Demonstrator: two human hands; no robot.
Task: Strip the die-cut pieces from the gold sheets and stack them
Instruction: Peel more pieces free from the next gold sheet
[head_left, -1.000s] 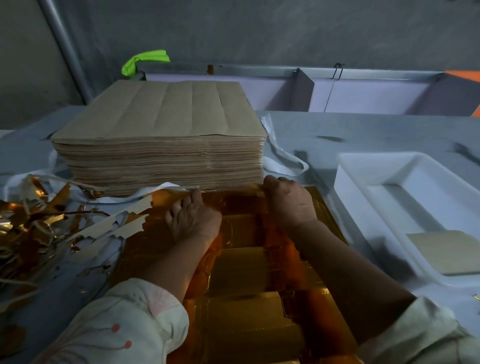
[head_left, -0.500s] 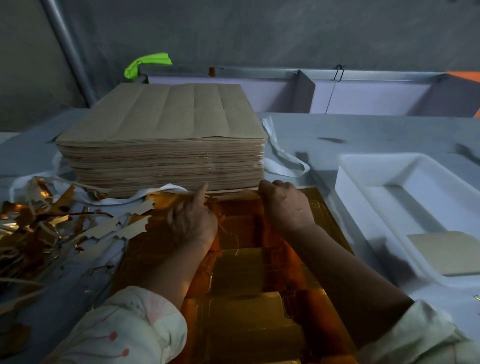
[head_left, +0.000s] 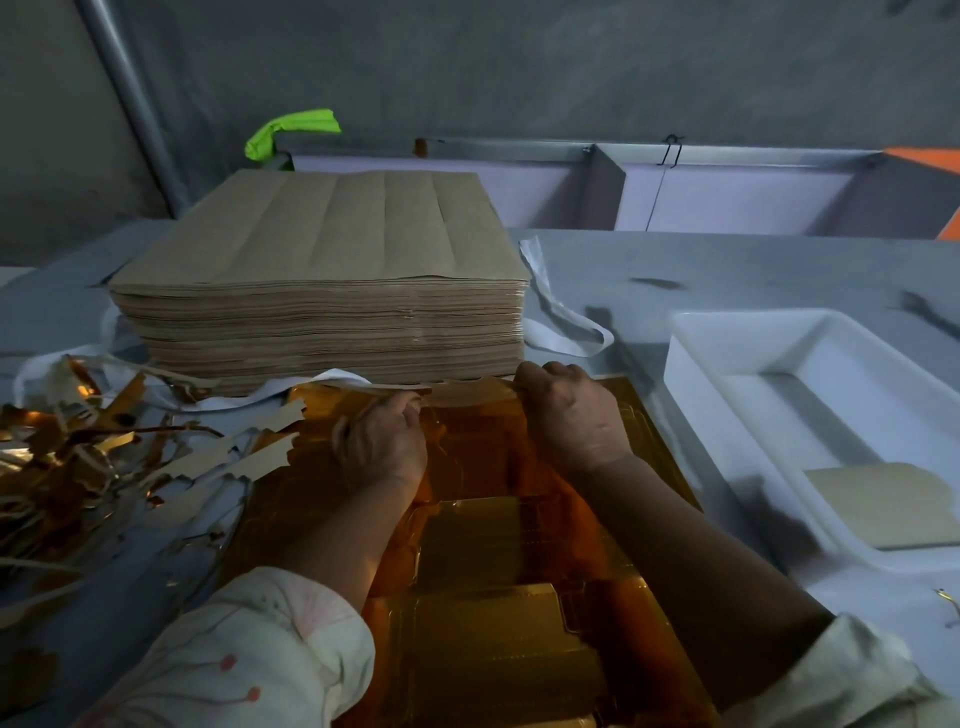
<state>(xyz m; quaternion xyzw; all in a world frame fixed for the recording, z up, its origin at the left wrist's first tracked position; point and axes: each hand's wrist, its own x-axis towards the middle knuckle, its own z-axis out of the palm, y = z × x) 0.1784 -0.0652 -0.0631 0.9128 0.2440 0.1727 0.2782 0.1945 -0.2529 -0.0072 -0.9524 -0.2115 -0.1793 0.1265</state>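
Note:
A shiny gold die-cut sheet (head_left: 498, 561) lies flat on the table in front of me. At its far edge a narrow waste strip (head_left: 457, 388) is lifted, its brown back showing. My left hand (head_left: 382, 441) pinches the strip's left part. My right hand (head_left: 574, 415) grips its right end, fingers curled over it. Behind the sheet stands a tall stack of brown-backed sheets (head_left: 322, 291). One stripped piece (head_left: 883, 504) lies brown side up in the white tray (head_left: 727, 395) on the right.
A heap of gold and brown waste strips (head_left: 78, 457) covers the table's left side. White strapping (head_left: 561, 322) loops beside the stack. A grey metal frame (head_left: 597, 156) and a green rag (head_left: 291, 130) sit at the back.
Both hands have peeled the far edge strip up off the gold sheet. My left hand has closed on it and drawn slightly toward me.

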